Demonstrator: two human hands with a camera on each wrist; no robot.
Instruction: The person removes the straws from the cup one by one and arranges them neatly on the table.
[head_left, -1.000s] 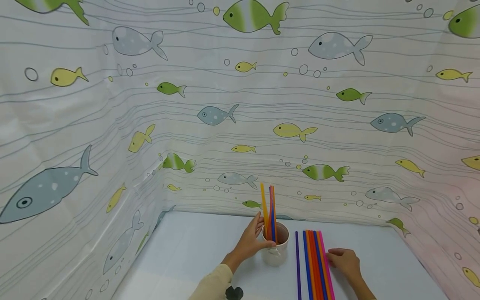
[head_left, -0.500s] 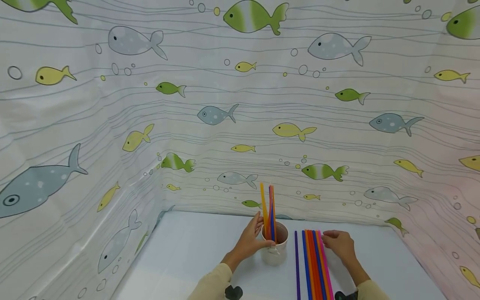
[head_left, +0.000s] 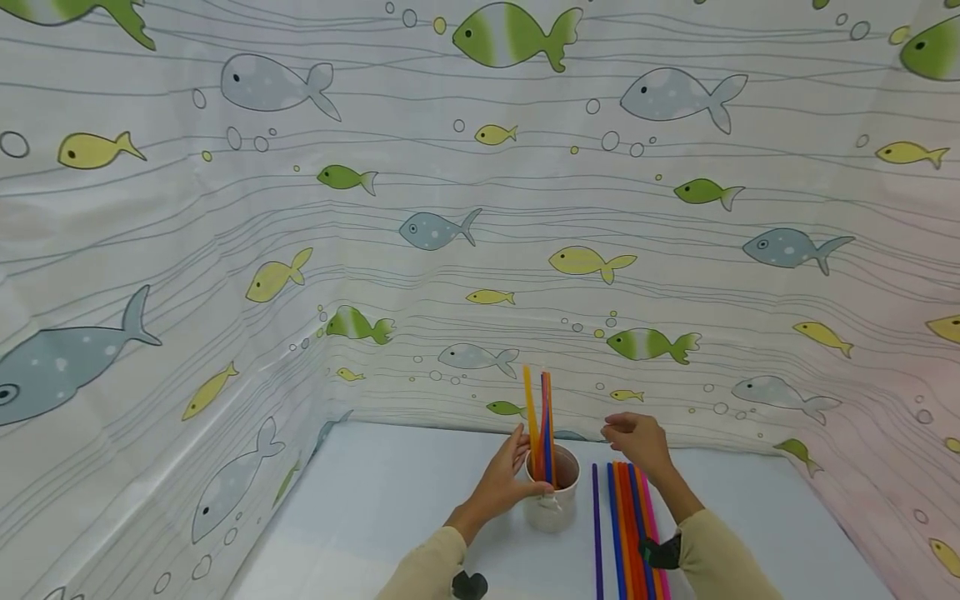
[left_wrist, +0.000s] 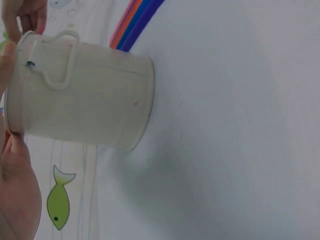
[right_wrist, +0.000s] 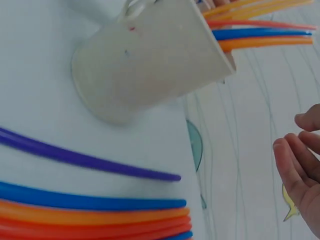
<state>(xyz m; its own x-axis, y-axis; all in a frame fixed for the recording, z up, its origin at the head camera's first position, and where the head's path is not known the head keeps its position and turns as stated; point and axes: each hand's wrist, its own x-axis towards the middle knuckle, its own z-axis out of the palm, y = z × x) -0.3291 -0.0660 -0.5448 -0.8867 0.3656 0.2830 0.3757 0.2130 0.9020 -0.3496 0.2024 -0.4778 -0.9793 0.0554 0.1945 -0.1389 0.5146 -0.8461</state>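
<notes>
A white mug point(head_left: 551, 515) with a small handle stands upright on the table, holding several coloured straws point(head_left: 547, 417) in yellow, orange, red and blue that lean toward its left side. My left hand point(head_left: 497, 479) holds the mug at its rim, thumb at the front and fingers behind. Above the table's back edge, to the right of the mug, hovers my right hand point(head_left: 639, 442), its fingers loosely bent; the right wrist view shows nothing between them. Below it lies a row of straws point(head_left: 628, 525) in blue, orange, red and pink. One purple straw point(head_left: 597, 533) lies apart, between mug and row.
The white table point(head_left: 360, 508) ends at a fish-patterned curtain point(head_left: 420, 283) that rises behind it and along both sides. Dark bands point(head_left: 660, 552) sit at the cuffs of the light sleeves. The right forearm passes over the row of straws.
My right hand has moved up along the row's right side, then left and away from the straws, toward the mug. The left hand and mug have stayed in place.
</notes>
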